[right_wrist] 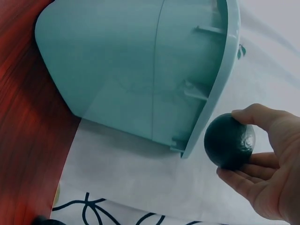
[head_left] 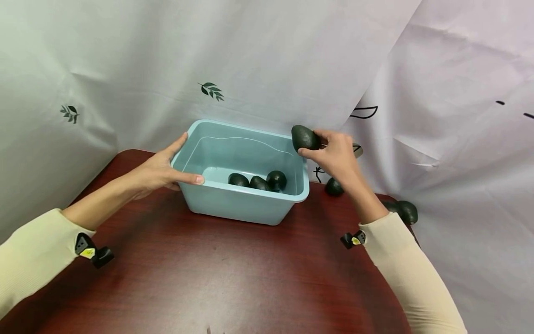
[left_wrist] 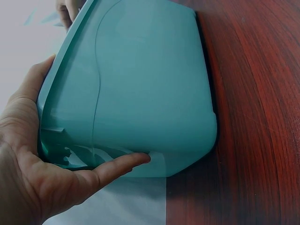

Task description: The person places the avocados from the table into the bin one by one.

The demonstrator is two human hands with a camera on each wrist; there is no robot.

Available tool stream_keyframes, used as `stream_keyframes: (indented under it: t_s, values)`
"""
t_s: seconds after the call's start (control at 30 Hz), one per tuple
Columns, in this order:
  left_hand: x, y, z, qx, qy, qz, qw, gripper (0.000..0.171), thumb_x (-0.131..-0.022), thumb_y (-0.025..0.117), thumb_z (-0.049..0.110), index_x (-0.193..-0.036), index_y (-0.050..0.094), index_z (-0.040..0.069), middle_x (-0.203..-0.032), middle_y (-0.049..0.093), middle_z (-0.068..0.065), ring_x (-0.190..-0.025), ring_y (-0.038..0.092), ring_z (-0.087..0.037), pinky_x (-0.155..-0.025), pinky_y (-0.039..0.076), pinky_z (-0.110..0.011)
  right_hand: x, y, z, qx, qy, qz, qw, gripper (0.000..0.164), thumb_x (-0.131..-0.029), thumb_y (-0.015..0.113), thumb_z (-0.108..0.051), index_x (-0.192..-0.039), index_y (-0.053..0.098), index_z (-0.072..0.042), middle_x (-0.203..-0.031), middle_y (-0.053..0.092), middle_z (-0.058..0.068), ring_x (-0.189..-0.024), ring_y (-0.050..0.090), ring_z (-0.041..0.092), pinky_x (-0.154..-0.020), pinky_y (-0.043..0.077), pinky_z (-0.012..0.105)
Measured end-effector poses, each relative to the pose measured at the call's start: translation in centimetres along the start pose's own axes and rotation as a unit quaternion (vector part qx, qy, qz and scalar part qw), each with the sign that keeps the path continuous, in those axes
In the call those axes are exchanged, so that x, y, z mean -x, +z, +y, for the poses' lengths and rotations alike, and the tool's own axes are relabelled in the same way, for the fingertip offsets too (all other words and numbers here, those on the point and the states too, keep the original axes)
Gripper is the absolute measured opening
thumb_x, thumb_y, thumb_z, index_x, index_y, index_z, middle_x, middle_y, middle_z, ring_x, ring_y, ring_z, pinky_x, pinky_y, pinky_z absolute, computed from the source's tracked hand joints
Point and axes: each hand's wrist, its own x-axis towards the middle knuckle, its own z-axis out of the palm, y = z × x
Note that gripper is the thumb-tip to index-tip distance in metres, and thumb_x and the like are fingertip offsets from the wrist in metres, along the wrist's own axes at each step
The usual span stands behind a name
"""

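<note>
A light blue plastic bin stands on the table, its top facing up. My left hand holds its left end, the thumb over the front rim and the fingers spread along the end. In the left wrist view that hand wraps the bin's corner. My right hand pinches a dark green avocado between thumb and fingers, just above the bin's right rim. The same avocado appears beside the rim in the right wrist view. Inside the bin lie three avocados near the right front.
An avocado lies on the table right of the bin, partly behind my right forearm. More avocados sit at the table's right edge. The dark red wooden table extends in front. A pale cloth with leaf prints hangs behind.
</note>
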Motion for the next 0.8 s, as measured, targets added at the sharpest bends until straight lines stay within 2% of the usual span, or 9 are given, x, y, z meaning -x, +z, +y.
stream_keyframes:
  t_s: [0.23, 0.43, 0.53, 0.67, 0.8]
  values:
    - [-0.1, 0.1, 0.0, 0.000, 0.002, -0.002, 1.0000, 0.135, -0.097, 0.091, 0.031, -0.178, -0.017, 0.046, -0.187, 0.015, -0.020, -0.153, 0.046, -0.046, -0.104, 0.064, -0.061, -0.3, 0.9, -1.0, -0.007, 0.004, -0.022, 1.000, 0.061, -0.091, 0.092, -0.032, -0.145, 0.077, -0.008, -0.134, 0.082, 0.017, -0.122, 0.080, 0.034, -0.096, 0.064, 0.050]
    - [-0.1, 0.1, 0.0, 0.002, 0.002, -0.003, 1.0000, 0.136, -0.097, 0.091, 0.031, -0.178, -0.016, 0.046, -0.186, 0.018, -0.022, -0.151, 0.048, -0.044, -0.102, 0.065, -0.058, -0.7, 1.9, -1.6, -0.017, 0.007, -0.036, 0.999, 0.057, -0.091, 0.093, -0.031, -0.141, 0.079, -0.009, -0.130, 0.083, 0.015, -0.121, 0.081, 0.032, -0.096, 0.064, 0.048]
    - [0.0, 0.1, 0.1, 0.000, 0.002, -0.003, 1.0000, 0.136, -0.096, 0.092, 0.032, -0.178, -0.016, 0.046, -0.185, 0.019, -0.022, -0.151, 0.050, -0.043, -0.102, 0.065, -0.057, -0.9, 2.4, -1.8, -0.017, 0.013, -0.042, 0.999, 0.060, -0.090, 0.093, -0.031, -0.143, 0.077, -0.007, -0.133, 0.082, 0.017, -0.122, 0.080, 0.033, -0.097, 0.064, 0.049]
    - [0.0, 0.1, 0.2, -0.001, 0.000, -0.001, 1.0000, 0.136, -0.095, 0.093, 0.033, -0.178, -0.015, 0.049, -0.186, 0.018, -0.020, -0.152, 0.050, -0.043, -0.104, 0.063, -0.060, -1.0, 2.8, -2.2, -0.016, 0.028, -0.059, 0.998, 0.072, -0.092, 0.093, -0.033, -0.154, 0.070, -0.005, -0.147, 0.076, 0.018, -0.133, 0.076, 0.034, -0.106, 0.064, 0.051]
    - [0.1, 0.1, 0.2, 0.001, -0.001, 0.000, 1.0000, 0.136, -0.095, 0.093, 0.033, -0.178, -0.014, 0.051, -0.186, 0.020, -0.019, -0.151, 0.051, -0.043, -0.104, 0.063, -0.060, -0.9, 2.9, -2.4, -0.012, 0.037, -0.074, 0.997, 0.075, -0.095, 0.092, -0.036, -0.158, 0.066, -0.005, -0.154, 0.072, 0.016, -0.142, 0.071, 0.034, -0.113, 0.061, 0.054]
